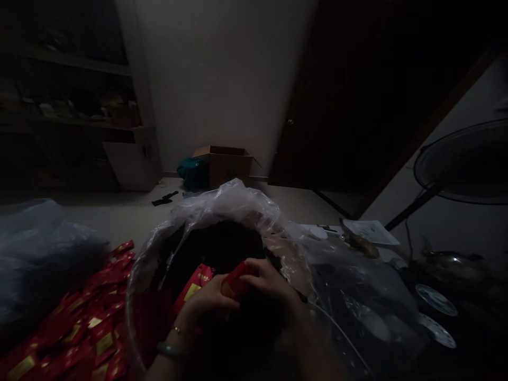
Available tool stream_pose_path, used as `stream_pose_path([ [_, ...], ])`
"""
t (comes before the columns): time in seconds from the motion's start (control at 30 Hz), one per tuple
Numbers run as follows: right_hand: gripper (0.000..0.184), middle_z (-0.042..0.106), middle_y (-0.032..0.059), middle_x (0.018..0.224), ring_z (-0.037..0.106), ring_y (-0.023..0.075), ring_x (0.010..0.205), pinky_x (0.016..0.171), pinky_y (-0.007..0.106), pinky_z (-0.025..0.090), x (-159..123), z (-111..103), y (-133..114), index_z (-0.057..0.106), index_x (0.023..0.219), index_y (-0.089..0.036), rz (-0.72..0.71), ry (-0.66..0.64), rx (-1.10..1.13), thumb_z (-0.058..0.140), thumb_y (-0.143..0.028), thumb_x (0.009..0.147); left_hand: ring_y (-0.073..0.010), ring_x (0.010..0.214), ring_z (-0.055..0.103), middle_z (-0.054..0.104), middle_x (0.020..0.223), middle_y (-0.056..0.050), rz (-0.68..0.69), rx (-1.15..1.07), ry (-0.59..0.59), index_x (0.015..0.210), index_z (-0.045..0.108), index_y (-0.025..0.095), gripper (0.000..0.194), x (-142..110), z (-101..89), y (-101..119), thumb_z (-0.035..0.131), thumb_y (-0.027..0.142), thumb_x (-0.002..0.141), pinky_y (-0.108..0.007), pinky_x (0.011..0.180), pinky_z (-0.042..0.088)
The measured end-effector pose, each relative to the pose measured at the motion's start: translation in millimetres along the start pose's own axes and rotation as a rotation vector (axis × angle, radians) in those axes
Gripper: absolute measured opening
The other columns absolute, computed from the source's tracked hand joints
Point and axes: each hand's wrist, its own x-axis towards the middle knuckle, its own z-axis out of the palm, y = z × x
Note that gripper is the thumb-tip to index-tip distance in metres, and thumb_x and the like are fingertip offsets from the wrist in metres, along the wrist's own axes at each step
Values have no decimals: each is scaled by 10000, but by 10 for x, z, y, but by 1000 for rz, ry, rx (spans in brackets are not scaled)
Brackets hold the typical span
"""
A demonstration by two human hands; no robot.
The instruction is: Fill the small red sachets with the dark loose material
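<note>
A small red packet [235,280] with a gold patch is held between my two hands. My left hand [214,299], with a bangle on the wrist, grips its near left side. The fingers of my right hand [264,276] close on its upper right edge. Both hands are over an open clear plastic bag [234,198] that holds a dark mass [224,241], too dim to identify. Another red packet [197,283] with gold print lies just beyond my left hand. Deep shadow hides the area below my hands.
Many red packets [95,323] are piled at left beside a pale plastic bag [47,254]. A cardboard box [229,163] and teal bag [193,172] stand by the wall. To the right are a fan [464,164], plates [436,300] and a white tray [370,231].
</note>
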Motion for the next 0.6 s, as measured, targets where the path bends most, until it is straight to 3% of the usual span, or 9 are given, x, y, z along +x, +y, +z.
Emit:
stream_pose_path([
  [0.23, 215, 625, -15, 703, 555, 133, 664, 622, 231, 419, 28, 11, 8, 642, 753, -168, 2, 54, -24, 495, -277, 866, -101, 524, 535, 604, 642, 59, -29, 66, -11, 942, 572, 139, 468, 62, -62, -113, 740, 117, 505, -202, 477, 428],
  [0.33, 127, 638, -16, 768, 564, 142, 710, 635, 228, 433, 4, -25, 29, 642, 821, -173, 19, 20, 6, 628, -291, 778, -113, 515, 555, 613, 621, 47, -33, 35, -4, 918, 573, 140, 442, 47, -44, -93, 750, 161, 513, -204, 471, 429],
  [0.43, 214, 620, -33, 760, 540, 130, 679, 594, 212, 423, -12, -43, 54, 625, 839, -180, 17, -57, -21, 729, -249, 665, -126, 543, 577, 637, 653, 15, -46, -54, -20, 920, 595, 133, 404, 22, -26, -77, 739, 243, 559, -216, 494, 435],
  [0.6, 174, 593, -45, 733, 523, 115, 674, 594, 205, 414, 25, 34, 30, 623, 819, -180, 27, -87, 42, 701, -191, 665, -119, 651, 584, 666, 776, -2, -18, -233, -40, 1007, 605, 149, 418, 0, -17, -82, 710, 338, 649, -224, 600, 443],
])
